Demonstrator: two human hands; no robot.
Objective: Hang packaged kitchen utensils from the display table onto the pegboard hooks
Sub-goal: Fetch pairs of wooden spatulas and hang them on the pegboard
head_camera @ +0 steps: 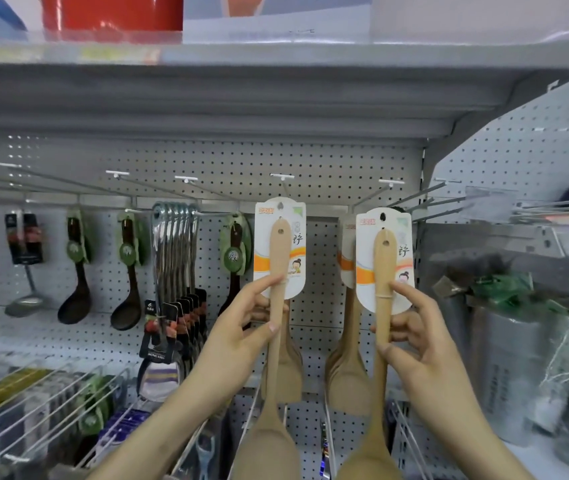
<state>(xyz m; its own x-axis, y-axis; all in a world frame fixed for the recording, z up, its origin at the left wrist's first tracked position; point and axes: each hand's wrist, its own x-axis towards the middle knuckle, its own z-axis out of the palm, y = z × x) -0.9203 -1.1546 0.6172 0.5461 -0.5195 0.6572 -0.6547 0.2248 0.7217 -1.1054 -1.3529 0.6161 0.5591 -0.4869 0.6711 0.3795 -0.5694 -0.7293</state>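
Each of my hands holds up a wooden spoon with a white and orange card on its handle. My left hand (pixel 241 327) pinches the left wooden spoon (pixel 277 271) by its handle, and the hole in its card sits at the tip of a pegboard hook (pixel 281 178). Further right, my right hand (pixel 411 334) grips the right wooden spoon (pixel 383 271), its card hole just below and left of another hook (pixel 388 183). More wooden spoons (pixel 347 362) hang behind on the white pegboard (pixel 234 161).
Black ladles (pixel 75 292), a metal ladle (pixel 25 301) and a bunch of carded steel utensils (pixel 175 271) hang to the left. Wire baskets (pixel 33 400) of goods sit low left. Wrapped grey packs (pixel 508 368) stand on the right. A shelf (pixel 276 84) overhangs above.
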